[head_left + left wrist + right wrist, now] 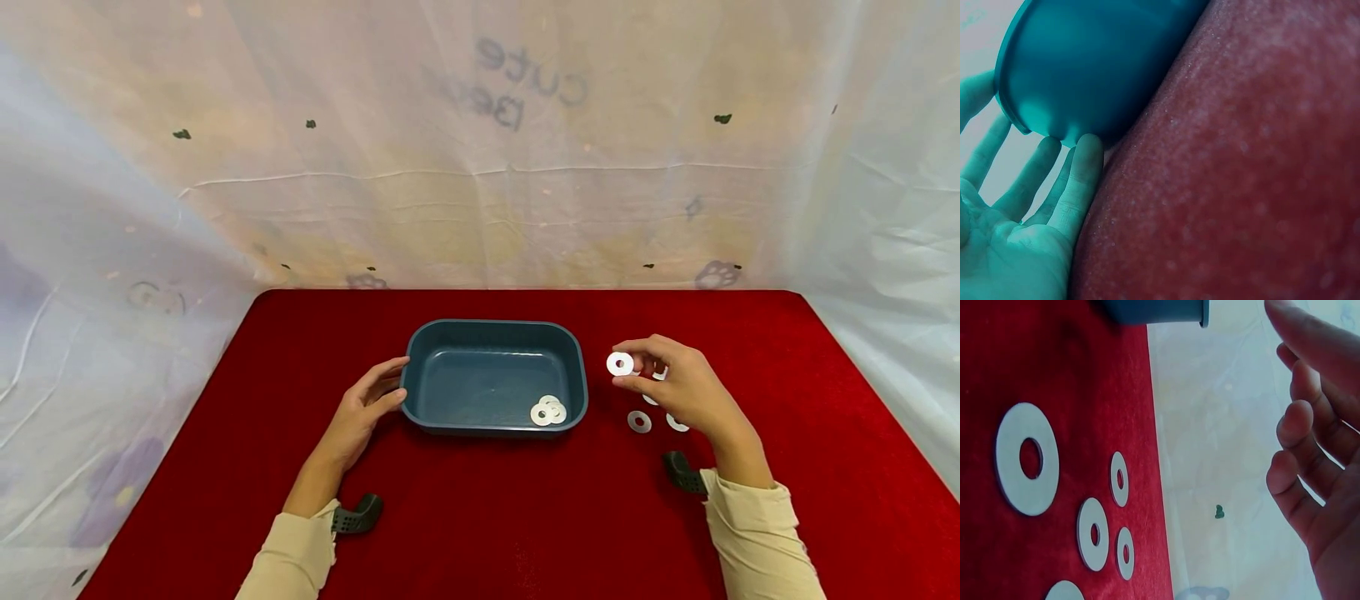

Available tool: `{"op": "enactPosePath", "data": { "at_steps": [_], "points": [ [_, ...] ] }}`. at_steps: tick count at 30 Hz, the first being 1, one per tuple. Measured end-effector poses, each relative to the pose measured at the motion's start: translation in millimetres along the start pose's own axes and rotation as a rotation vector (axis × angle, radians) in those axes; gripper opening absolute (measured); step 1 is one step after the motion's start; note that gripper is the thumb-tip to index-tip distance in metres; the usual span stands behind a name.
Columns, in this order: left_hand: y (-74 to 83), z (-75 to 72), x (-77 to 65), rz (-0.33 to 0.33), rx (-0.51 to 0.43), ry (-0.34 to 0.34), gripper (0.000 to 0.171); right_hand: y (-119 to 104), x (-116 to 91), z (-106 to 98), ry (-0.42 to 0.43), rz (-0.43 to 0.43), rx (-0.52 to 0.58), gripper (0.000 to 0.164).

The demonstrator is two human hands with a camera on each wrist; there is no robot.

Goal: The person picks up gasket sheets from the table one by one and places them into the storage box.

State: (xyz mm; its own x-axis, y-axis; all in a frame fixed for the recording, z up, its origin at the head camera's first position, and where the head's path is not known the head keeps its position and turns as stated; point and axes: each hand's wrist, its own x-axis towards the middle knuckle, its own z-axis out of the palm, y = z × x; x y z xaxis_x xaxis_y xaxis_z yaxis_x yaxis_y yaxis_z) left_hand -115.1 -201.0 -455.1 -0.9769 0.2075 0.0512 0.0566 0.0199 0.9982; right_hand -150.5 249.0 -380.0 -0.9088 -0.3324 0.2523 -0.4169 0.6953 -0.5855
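A blue-grey plastic basin (491, 379) sits on the red cloth, with three overlapping white flat washers (548, 411) in its near right corner. My left hand (365, 410) is at the basin's left end, its extended fingers touching the outer wall (1085, 81) and the thumb at the rim. To the right of the basin, my right hand (686, 383) pinches a white washer (620, 364) between thumb and fingers, raised above the cloth. The right wrist view shows the other fingers (1297, 422) bent, while the held washer is out of that frame.
Several loose washers (1027, 459) lie flat on the red cloth (517, 517) below and beside my right hand. Behind the cloth and along both sides hangs a pale printed curtain (480, 225). Dark wrist mounts (358, 514) stick out from both sleeves.
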Motion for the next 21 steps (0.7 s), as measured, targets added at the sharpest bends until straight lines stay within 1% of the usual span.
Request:
{"op": "enactPosePath", "data": {
  "at_steps": [6,10,17,21],
  "points": [
    [-0.3,0.0,-0.1,0.004,0.001,0.0,0.051,-5,2,7,0.001,-0.039,0.002,0.036],
    [-0.4,-0.2,-0.2,0.005,0.0,0.0,0.05,-9,4,10,-0.024,-0.052,0.014,0.035],
    [-0.4,0.1,0.3,0.003,0.002,0.002,0.051,-16,7,15,-0.072,-0.039,0.012,0.036],
    [-0.2,0.3,0.3,-0.001,0.001,0.003,0.051,-19,7,19,-0.085,-0.054,0.022,0.036]
  ]
}}
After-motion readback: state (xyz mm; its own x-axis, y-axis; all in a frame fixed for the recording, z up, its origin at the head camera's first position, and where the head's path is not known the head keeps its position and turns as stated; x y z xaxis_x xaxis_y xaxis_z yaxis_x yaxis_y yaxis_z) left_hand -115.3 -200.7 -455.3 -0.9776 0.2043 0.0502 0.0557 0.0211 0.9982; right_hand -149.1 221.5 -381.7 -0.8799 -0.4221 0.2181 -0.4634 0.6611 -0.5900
